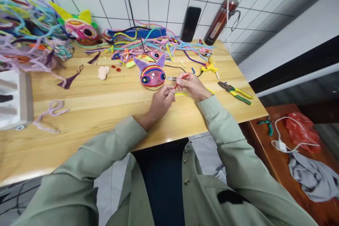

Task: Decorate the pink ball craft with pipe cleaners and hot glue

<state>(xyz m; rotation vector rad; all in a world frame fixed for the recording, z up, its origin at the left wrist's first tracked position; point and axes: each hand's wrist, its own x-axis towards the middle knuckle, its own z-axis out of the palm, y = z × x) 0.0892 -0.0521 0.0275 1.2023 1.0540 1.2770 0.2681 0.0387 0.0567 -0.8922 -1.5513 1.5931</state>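
Jacket (212,197), green. Left hand (161,100), right hand (191,86): fingertips pinched on one red stem (176,86), seemingly for control. Pliers (231,89): near right hand, presumably for reach.

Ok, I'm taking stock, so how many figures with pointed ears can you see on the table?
2: the purple-eared figure just beyond the left hand, and the yellow-eared figure at the back left. More could be hidden among the heaped stems.
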